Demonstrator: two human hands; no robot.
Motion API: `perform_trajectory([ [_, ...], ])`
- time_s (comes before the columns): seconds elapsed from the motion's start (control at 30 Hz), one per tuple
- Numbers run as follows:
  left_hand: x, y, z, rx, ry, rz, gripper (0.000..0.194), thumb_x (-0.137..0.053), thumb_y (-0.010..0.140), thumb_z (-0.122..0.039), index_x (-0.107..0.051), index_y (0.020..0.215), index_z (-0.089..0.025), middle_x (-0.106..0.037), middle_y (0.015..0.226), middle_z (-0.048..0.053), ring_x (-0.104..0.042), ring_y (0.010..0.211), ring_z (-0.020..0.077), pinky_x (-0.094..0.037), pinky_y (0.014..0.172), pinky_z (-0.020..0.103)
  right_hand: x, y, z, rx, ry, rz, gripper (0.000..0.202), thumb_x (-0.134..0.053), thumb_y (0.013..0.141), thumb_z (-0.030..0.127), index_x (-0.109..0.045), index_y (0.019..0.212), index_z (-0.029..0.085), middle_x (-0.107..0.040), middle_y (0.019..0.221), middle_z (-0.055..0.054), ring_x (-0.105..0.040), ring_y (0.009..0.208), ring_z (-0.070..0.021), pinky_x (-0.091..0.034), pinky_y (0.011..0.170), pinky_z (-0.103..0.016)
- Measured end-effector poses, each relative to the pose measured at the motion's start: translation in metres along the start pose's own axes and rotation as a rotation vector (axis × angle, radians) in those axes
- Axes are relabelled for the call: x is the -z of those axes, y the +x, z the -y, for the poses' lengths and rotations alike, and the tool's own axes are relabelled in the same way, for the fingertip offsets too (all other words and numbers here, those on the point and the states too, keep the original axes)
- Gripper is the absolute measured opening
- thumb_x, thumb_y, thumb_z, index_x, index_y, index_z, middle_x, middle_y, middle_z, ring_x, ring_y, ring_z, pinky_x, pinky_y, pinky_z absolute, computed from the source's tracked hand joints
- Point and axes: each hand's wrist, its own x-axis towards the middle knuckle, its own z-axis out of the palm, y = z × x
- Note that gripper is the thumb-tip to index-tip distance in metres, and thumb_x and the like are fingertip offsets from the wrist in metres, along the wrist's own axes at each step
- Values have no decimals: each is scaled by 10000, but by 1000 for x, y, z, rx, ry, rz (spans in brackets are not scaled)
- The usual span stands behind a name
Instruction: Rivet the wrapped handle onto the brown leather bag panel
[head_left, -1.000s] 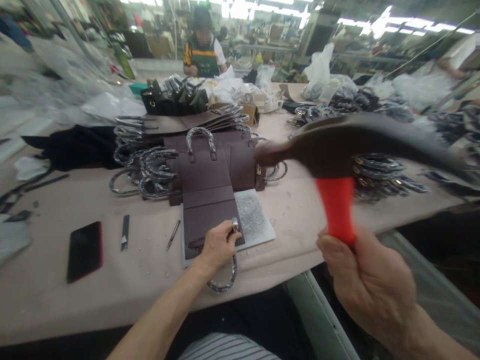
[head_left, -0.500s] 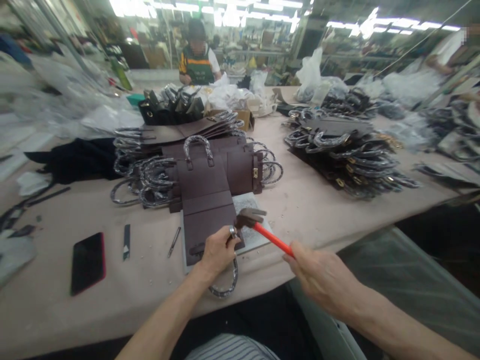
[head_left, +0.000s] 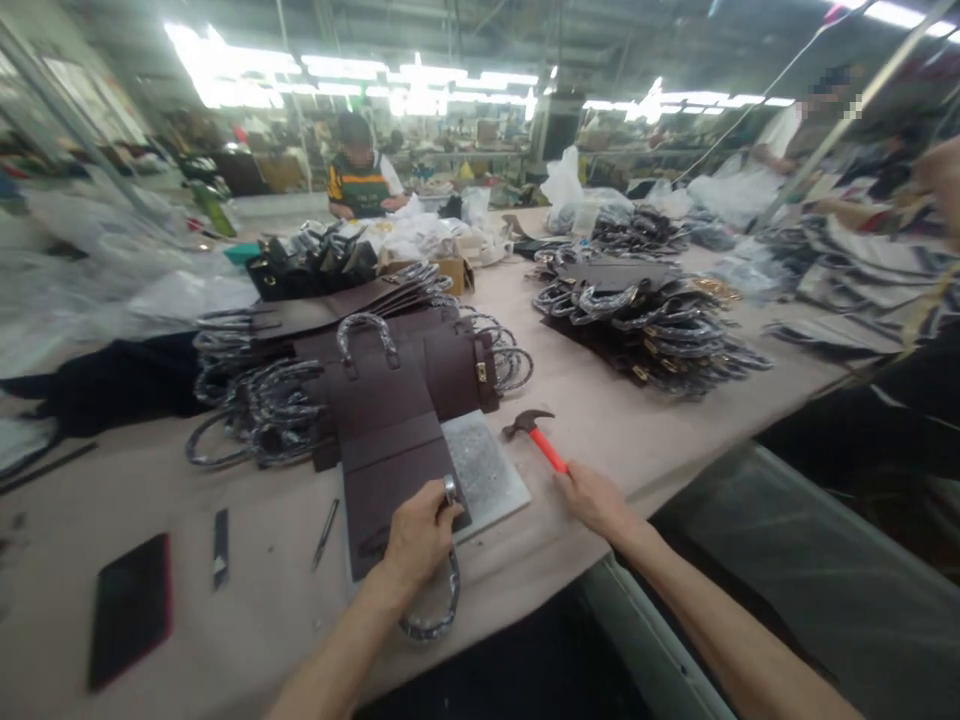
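— How is the left hand [head_left: 417,537] placed?
— It is laid knuckles up, fingers curled forward and pressed down, thumb tucked beside them. The bare forearm is stretched up from the lower edge of the view toward it.

— And the right hand [head_left: 594,497]?
— It is set lower on the right, fingers closed in a grip, back of the hand turned up. Its forearm is extended from the lower right corner, wrist kept straight. The two hands are held apart.

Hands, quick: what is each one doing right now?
Left hand: closed, gripping the wrapped handle on the brown panel.
Right hand: closed on the hammer, head resting on the table.
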Motion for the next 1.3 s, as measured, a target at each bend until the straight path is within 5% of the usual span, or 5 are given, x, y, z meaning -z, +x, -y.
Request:
perform_trajectory([
  [0.27, 2, 1, 2, -21, 24, 1, 58, -583, 917, -183, -636, 923, -206, -691, 961, 48, -661, 922, 218, -512, 847, 335, -66, -26, 74, 651, 122, -144, 385, -634, 888, 298, -602, 1246, 159, -584, 1273, -146, -523, 1170, -276, -429, 1015, -452],
  [0.6, 34, 5, 22, 403, -822, -517, 408, -726, 799, -537, -630, 948, -169, -725, 1016, 75, -729, 907, 235, -609, 780, 368, -99, -36, 86, 599, -26, -123, 526, -685, 811, 204, -594, 1329, 211, -573, 1304, -119, -472, 1157, -301, -373, 998, -462],
  [0.93, 147, -59, 86, 761, 459, -207, 324, -539, 804, -487, -583, 644, -209, -645, 659, 65, -644, 727, 268, -442, 635, 337, -92, -31, 83, 636, 41, -90, 493, -563, 807, 91, -628, 1286, 189, -597, 1272, -112, -499, 1165, -291, -397, 1007, -461],
  [1.13, 143, -74, 91, 807, 825, -17, 436, -409, 962, -483, -685, 911, -149, -698, 962, 191, -667, 912, 384, -485, 710, 434, -90, -33, 102, 655, 89, -177, 279, -587, 879, 160, -680, 1142, 174, -606, 1233, -123, -526, 1154, -289, -395, 987, -463],
  [1.3, 115, -72, 65, 332, 744, -148, 270, -508, 988, -329, -680, 1071, -138, -688, 1101, 137, -655, 996, 311, -495, 829, 408, -91, -33, 130, 725, 38, -118, 217, -614, 913, 211, -671, 1123, 208, -618, 1214, -86, -519, 1120, -261, -372, 971, -435],
])
